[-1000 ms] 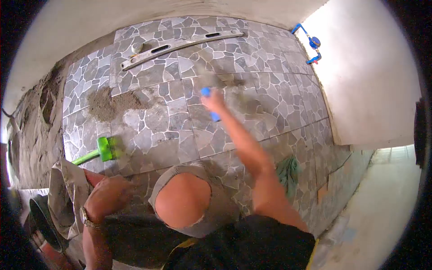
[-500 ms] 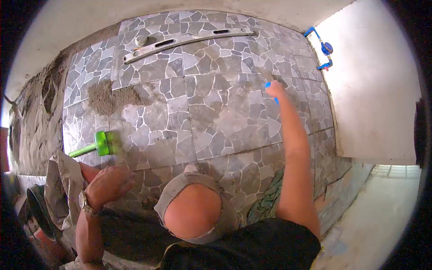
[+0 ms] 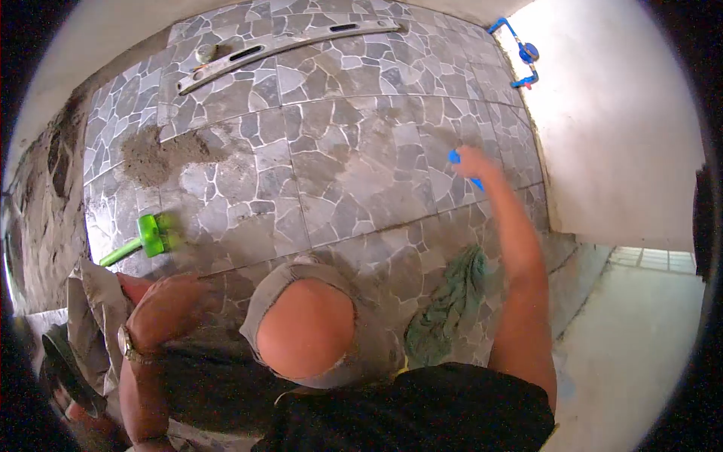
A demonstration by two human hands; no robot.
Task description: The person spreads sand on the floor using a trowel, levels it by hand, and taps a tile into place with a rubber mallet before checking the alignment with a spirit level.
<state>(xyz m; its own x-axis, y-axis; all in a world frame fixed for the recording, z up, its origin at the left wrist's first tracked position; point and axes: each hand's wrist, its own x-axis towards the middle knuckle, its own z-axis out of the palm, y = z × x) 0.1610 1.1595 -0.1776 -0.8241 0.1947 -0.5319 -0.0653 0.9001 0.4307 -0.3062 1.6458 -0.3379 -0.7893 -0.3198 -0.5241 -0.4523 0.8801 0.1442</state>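
Note:
My right hand [image 3: 476, 163] is closed around a blue-handled tool [image 3: 454, 157] low over the stone-patterned floor tiles [image 3: 354, 169]. Only bits of blue show on either side of my fist, and the tool's working end cannot be made out. My left hand [image 3: 172, 303], with a watch at the wrist, hangs by my bent left knee; its fingers are blurred and dim. Just beyond it lies a green mallet [image 3: 151, 236] on the tiles. My other knee [image 3: 310, 328] shows through torn trousers between my arms.
A long spirit level [image 3: 286, 47] lies across the far tiles, beside a small round object [image 3: 205, 53]. Loose grey mortar [image 3: 162, 154] is scattered at left. A green cloth [image 3: 448, 305] lies near my right arm. Blue pipework with a meter [image 3: 529, 53] runs along the right wall.
My right hand has moved back toward me and slightly right over the tiles, with the blue-handled tool. My view has shifted, and more of the green cloth shows. The mallet and level lie still.

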